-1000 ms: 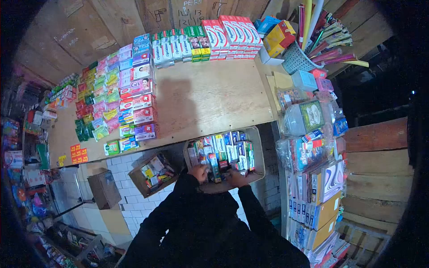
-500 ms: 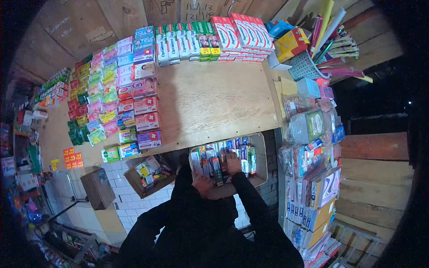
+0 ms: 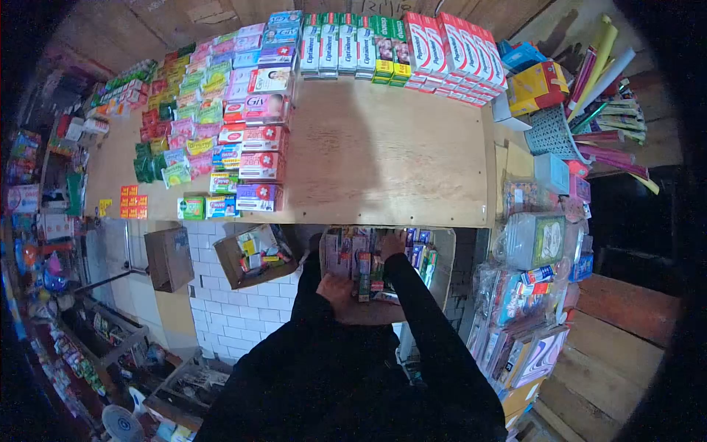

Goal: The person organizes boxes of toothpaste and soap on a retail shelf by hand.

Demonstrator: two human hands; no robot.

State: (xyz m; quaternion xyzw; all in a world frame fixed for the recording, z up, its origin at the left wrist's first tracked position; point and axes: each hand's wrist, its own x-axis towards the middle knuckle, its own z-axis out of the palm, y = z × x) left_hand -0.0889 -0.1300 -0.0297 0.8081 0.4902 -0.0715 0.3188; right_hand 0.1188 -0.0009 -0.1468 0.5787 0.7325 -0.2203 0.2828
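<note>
A cardboard box (image 3: 442,276) filled with small toothpaste-like cartons (image 3: 364,265) stands below the wooden shelf edge. My left hand (image 3: 336,289) is at the box's near left side, beside the cartons; its fingers are too small and dim to make out a hold. Farther in, my right hand (image 3: 392,243) reaches among the cartons near the shelf edge, with its fingertips partly hidden. Rows of toothpaste cartons (image 3: 346,44) line the back of the wooden shelf (image 3: 412,162), and stacked soap boxes (image 3: 261,136) stand on its left part.
A second cardboard box (image 3: 234,269) with mixed small packs sits to the left, beside a brown box (image 3: 169,259). At the right are a woven basket (image 3: 551,134) with rolled items, plastic-wrapped goods (image 3: 534,239) and stacked books or folders (image 3: 526,357).
The view has shifted, so the shelf sits higher and further right. My right hand has moved deeper towards the box's far side. My left hand stays at the near side.
</note>
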